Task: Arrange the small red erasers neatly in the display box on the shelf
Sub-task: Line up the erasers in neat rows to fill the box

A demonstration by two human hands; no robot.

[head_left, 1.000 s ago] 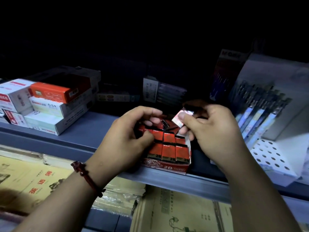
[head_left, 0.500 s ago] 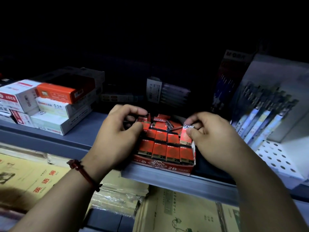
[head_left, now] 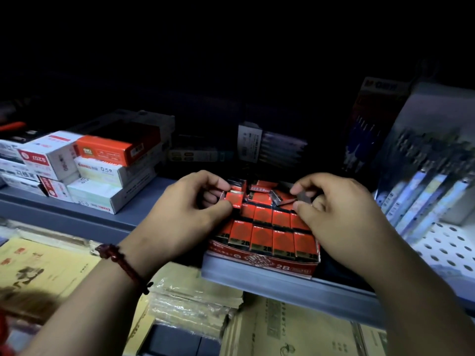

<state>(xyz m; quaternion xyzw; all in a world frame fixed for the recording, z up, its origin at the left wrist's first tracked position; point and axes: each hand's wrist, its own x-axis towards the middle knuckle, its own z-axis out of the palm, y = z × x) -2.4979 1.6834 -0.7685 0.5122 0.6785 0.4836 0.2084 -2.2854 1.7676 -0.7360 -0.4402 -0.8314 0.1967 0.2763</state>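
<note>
A red cardboard display box (head_left: 262,264) marked 2B is set at the front edge of a grey-blue metal shelf (head_left: 115,217). It is filled with small red erasers (head_left: 262,235) in paper sleeves. The front rows are packed side by side, while those at the back lie tilted and loose.

The left hand (head_left: 185,209) is held over the box's left rear corner, and a red eraser (head_left: 234,199) is pinched between its thumb and curled fingers. The right hand (head_left: 341,211) is held over the right rear corner, where a second eraser (head_left: 304,196), turned so that a grey face shows, is pinched between thumb and forefinger.

A dark red beaded bracelet (head_left: 120,263) is worn on the left wrist. Stacked white and orange cardboard boxes (head_left: 102,170) are seen on the shelf to the left, and blue-and-white pens (head_left: 424,191) in a white perforated stand (head_left: 447,250) to the right. Yellowish paper packs (head_left: 51,273) are laid out below the shelf.
</note>
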